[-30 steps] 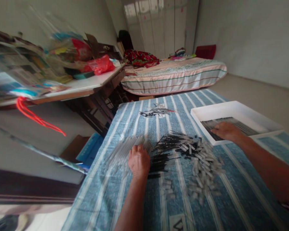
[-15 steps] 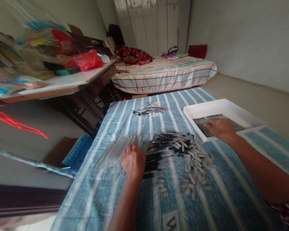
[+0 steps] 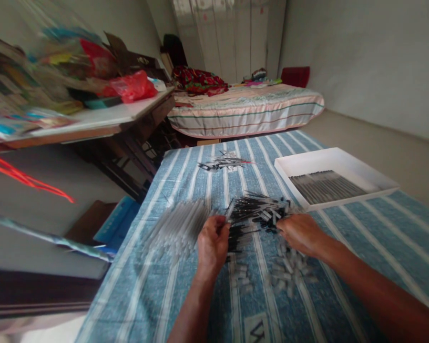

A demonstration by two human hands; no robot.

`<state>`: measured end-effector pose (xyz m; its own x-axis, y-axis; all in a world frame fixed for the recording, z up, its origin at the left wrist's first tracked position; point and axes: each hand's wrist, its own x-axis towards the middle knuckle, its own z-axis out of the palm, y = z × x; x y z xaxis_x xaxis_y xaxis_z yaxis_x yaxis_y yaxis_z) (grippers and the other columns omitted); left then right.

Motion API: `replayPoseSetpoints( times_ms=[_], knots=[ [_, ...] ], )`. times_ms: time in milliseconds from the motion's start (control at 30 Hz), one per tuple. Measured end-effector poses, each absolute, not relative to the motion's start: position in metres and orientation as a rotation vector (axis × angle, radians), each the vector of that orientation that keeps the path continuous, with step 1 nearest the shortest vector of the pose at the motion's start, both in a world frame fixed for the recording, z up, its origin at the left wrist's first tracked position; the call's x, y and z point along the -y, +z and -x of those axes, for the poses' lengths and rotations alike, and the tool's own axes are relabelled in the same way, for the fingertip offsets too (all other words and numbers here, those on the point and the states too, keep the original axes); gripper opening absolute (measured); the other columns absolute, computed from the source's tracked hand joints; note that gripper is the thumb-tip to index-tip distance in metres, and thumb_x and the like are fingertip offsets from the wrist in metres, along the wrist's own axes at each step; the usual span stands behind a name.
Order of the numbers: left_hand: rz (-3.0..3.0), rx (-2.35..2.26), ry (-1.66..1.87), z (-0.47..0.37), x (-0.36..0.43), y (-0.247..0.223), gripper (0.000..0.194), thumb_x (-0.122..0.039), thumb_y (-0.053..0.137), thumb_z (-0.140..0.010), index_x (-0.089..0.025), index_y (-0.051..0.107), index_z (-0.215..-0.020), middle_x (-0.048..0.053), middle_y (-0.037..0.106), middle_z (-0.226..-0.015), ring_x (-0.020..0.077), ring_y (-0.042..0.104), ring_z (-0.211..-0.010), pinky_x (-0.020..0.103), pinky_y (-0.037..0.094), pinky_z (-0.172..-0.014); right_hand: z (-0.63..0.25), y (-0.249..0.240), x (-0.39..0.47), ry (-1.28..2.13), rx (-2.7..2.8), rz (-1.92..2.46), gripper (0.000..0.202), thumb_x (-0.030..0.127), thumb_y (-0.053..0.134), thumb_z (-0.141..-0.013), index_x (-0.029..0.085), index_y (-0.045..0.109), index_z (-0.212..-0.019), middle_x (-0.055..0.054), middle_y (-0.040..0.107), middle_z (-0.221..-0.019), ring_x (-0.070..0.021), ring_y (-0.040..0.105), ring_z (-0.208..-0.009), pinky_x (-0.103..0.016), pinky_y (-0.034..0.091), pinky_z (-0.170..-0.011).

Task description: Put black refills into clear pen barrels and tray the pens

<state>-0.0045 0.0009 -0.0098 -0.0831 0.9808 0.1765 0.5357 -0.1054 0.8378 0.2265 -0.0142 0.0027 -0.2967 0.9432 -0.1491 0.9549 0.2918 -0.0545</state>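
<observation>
On the blue striped cloth, my left hand (image 3: 213,240) is closed on a thin translucent tube that points up from its fingertips. Left of it lies a row of pale translucent tubes (image 3: 180,226). Thin black refills (image 3: 241,236) lie just right of the hand. My right hand (image 3: 300,233) is pinched over the pile of small black and grey caps (image 3: 270,214); what its fingertips hold, if anything, is hidden. More pale grey caps (image 3: 289,269) are scattered below it. A white box (image 3: 372,174) holds a row of assembled dark-tipped pens (image 3: 325,186).
A small heap of dark and red pieces (image 3: 225,163) sits toward the cloth's far end. A cluttered side table (image 3: 128,112) with bags stands at the left. Behind is a bed (image 3: 246,112) with a striped cover. Red strings (image 3: 28,178) hang at the left.
My right hand has moved left from the white box to the cap pile. My left hand has shifted right, off the pale tubes, and now shows a tube in its fingers.
</observation>
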Motion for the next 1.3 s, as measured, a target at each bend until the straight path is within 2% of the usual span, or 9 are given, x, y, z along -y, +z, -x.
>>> replayPoseSetpoints(
  times_ms=[233,400,600,700,800,933,1033,1167,1300],
  knots=[
    [-1.56,-1.445,1.096,0.001,0.0,-0.016,0.01,-0.025,0.056,-0.076,-0.017,0.056,-0.082,-0.001,0.061,-0.068,0.0125,0.057,-0.061,0.022,0.043,-0.058,-0.224,0.007,0.012,-0.186,-2.371,-1.768,0.023,0.022,0.048,-0.081,0.016,0.07,-0.079,-0.014,0.071,-0.079,-0.0266,0.066,-0.078,-0.029,0.042,-0.062],
    [-1.49,-1.387,1.108,-0.003,0.004,-0.01,0.022,-0.029,0.056,-0.078,-0.017,0.063,-0.094,0.0,0.063,-0.073,0.0122,0.056,-0.061,0.022,0.044,-0.059,-0.212,0.009,0.014,-0.181,-2.415,-1.781,0.023,0.028,0.045,-0.085,0.02,0.067,-0.086,-0.009,0.071,-0.079,-0.0246,0.066,-0.078,-0.028,0.041,-0.063],
    [-1.439,-1.341,1.069,-0.009,0.009,-0.005,0.03,-0.031,0.055,-0.079,-0.014,0.065,-0.101,0.0,0.06,-0.066,0.01,0.05,-0.054,0.021,0.043,-0.053,-0.197,0.0,0.006,-0.129,-2.504,-1.661,0.023,0.018,0.044,-0.083,0.015,0.067,-0.076,-0.013,0.07,-0.074,-0.0232,0.066,-0.073,-0.027,0.037,-0.058],
    [-1.439,-1.315,1.034,-0.01,0.01,-0.004,0.028,-0.028,0.054,-0.078,-0.014,0.065,-0.099,0.0,0.059,-0.066,0.0103,0.05,-0.054,0.021,0.043,-0.053,-0.202,-0.003,0.004,-0.269,-2.61,-1.742,0.021,0.018,0.047,-0.081,0.016,0.064,-0.07,-0.008,0.068,-0.069,-0.0197,0.064,-0.069,-0.025,0.036,-0.057],
    [-1.501,-1.282,0.978,-0.01,0.012,-0.004,0.025,-0.027,0.054,-0.079,-0.014,0.066,-0.096,0.0,0.06,-0.069,0.0114,0.052,-0.058,0.021,0.043,-0.054,-0.208,-0.003,0.007,-0.772,-2.806,-1.957,0.015,0.02,0.05,-0.077,0.017,0.059,-0.067,-0.001,0.063,-0.061,-0.0137,0.059,-0.059,-0.022,0.036,-0.053],
    [-1.599,-1.214,0.93,-0.01,0.015,-0.008,0.02,-0.027,0.054,-0.08,-0.016,0.066,-0.092,0.001,0.06,-0.073,0.0121,0.053,-0.063,0.021,0.042,-0.057,-0.203,-0.001,0.016,-2.086,-2.657,-2.064,0.013,0.03,0.054,-0.077,0.017,0.055,-0.076,0.002,0.062,-0.059,-0.0089,0.051,-0.04,-0.02,0.037,-0.042],
    [-1.646,-1.144,0.889,-0.01,0.017,-0.011,0.018,-0.027,0.054,-0.081,-0.017,0.066,-0.09,0.0,0.058,-0.071,0.0114,0.051,-0.063,0.021,0.041,-0.058,-0.192,-0.001,0.019,-2.757,-2.388,-2.052,0.02,0.035,0.061,-0.075,0.016,0.058,-0.081,0.001,0.063,-0.056,-0.0078,0.048,-0.033,-0.019,0.035,-0.036],
    [-1.624,-1.071,0.898,-0.013,0.018,-0.01,0.015,-0.025,0.055,-0.082,-0.016,0.066,-0.086,-0.001,0.056,-0.067,0.0101,0.048,-0.061,0.02,0.039,-0.057,-0.179,-0.004,0.021,-3.331,-1.916,-2.045,0.022,0.033,0.069,-0.07,0.017,0.061,-0.081,0.004,0.057,-0.043,-0.0053,0.039,-0.029,-0.016,0.024,-0.03],
    [-1.566,-0.989,0.896,-0.016,0.02,-0.005,0.016,-0.024,0.054,-0.082,-0.017,0.067,-0.088,-0.001,0.056,-0.068,0.0095,0.047,-0.059,0.019,0.039,-0.055,-0.171,-0.011,0.022,-3.575,-1.643,-1.953,0.02,0.031,0.072,-0.067,0.018,0.062,-0.078,0.006,0.05,-0.036,-0.0063,0.041,-0.031,-0.015,0.022,-0.03]
  ],
)
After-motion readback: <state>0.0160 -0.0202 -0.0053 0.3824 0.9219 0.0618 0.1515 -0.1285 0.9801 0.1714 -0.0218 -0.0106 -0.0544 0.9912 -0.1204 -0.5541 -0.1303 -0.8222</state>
